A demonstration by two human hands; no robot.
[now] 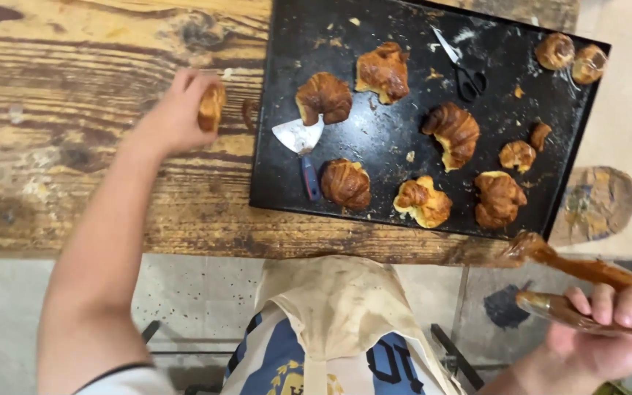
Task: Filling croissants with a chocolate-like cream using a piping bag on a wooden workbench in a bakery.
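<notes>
My left hand (177, 113) is stretched out over the wooden table (74, 88), its fingers closed around a small browned pastry (211, 107) just left of a black baking tray (287, 183). My right hand (608, 336) is low at the right, below the table edge, gripping the handle of a glaze-coated pastry brush (565, 267) whose sticky bristles point up toward the table corner. On the tray lie several golden croissants (453, 132), a scraper with a blue handle (301, 146) and small black-handled scissors (462, 69).
Crumbs are scattered over the tray. Two small round pastries (570, 57) sit at its far right corner. A stained round patch (597, 203) shows on the pale floor at right. A cream apron (338, 314) hangs below the table's front edge.
</notes>
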